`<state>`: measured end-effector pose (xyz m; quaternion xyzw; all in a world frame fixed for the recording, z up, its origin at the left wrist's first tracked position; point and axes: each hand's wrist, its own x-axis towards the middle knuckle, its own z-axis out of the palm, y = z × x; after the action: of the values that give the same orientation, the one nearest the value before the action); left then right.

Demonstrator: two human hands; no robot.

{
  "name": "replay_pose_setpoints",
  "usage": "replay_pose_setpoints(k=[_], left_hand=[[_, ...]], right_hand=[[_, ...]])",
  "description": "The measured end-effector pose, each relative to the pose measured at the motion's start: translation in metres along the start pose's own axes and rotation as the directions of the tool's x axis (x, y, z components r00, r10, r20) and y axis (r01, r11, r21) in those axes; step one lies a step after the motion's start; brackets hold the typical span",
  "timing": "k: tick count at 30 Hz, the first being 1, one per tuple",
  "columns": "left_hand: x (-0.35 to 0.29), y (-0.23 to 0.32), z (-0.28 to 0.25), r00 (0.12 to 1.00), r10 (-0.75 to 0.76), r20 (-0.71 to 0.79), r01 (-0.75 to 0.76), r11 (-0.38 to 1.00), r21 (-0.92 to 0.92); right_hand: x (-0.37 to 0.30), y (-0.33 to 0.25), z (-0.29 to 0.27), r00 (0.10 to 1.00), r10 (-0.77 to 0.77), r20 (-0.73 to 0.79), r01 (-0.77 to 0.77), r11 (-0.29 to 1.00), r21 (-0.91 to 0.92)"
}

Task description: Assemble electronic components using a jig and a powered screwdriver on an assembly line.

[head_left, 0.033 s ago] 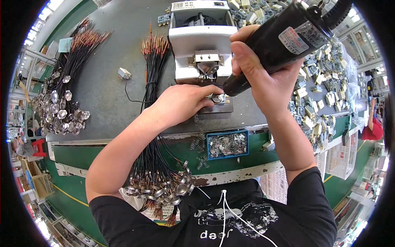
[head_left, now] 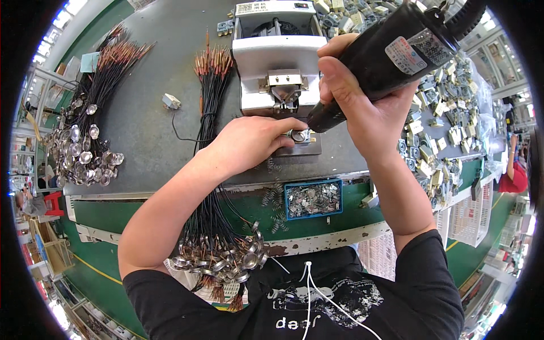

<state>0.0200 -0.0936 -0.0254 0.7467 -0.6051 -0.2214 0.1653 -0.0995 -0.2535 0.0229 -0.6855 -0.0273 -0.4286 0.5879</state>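
Small round part (head_left: pixel 298 135) under driver tip mostly hidden by left hand (head_left: pixel 249 141) fingertips. Black power screwdriver (head_left: pixel 396 54) upper end cut off by frame edge. Contents of blue tray (head_left: pixel 313 198) too small to identify. Picture rim blurred.

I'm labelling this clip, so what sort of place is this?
Likely a factory assembly bench: wire bundles with metal caps, a tray of small parts, and a powered driver in the right hand.
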Motion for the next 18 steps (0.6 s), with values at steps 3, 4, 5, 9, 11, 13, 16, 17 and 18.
replay_pose_setpoints(k=[3, 4, 5, 9, 11, 13, 16, 17, 18], left_hand=[[0.0, -0.001, -0.001, 1.0, 0.029, -0.004, -0.029, 0.999, 0.034], [0.0, -0.001, -0.001, 1.0, 0.018, 0.003, -0.018, 0.999, 0.036], [0.0, 0.0, -0.002, 1.0, 0.007, 0.01, -0.007, 0.999, 0.038], [0.0, -0.001, 0.001, 1.0, -0.004, 0.006, 0.004, 1.0, 0.014], [-0.001, -0.001, 0.002, 1.0, -0.013, -0.014, 0.013, 1.0, 0.001], [-0.001, 0.001, 0.002, 1.0, -0.011, -0.017, 0.011, 1.0, 0.004], [-0.002, 0.001, 0.003, 0.999, 0.018, -0.044, -0.017, 1.0, 0.022], [-0.003, 0.0, 0.004, 0.997, 0.044, -0.066, -0.041, 0.998, 0.037], [-0.004, -0.001, 0.006, 0.997, 0.043, -0.067, -0.041, 0.999, 0.036]], right_hand=[[-0.001, -0.001, 0.001, 1.0, 0.02, 0.002, -0.02, 1.0, 0.003], [-0.002, 0.0, 0.002, 1.0, 0.031, 0.007, -0.031, 1.0, 0.007], [-0.003, 0.001, 0.003, 0.999, 0.041, 0.012, -0.041, 0.999, 0.011], [-0.003, -0.002, 0.013, 1.0, 0.006, -0.005, -0.006, 0.999, 0.044], [-0.003, -0.002, 0.015, 0.999, 0.024, -0.042, -0.019, 0.994, 0.112], [-0.002, -0.005, 0.015, 0.999, 0.015, -0.048, -0.01, 0.994, 0.113], [0.0, -0.008, 0.011, 0.999, -0.008, -0.054, 0.014, 0.994, 0.113], [0.0, -0.008, 0.009, 0.998, -0.022, -0.054, 0.028, 0.993, 0.112], [0.001, -0.009, 0.008, 0.998, -0.021, -0.053, 0.027, 0.993, 0.112]])
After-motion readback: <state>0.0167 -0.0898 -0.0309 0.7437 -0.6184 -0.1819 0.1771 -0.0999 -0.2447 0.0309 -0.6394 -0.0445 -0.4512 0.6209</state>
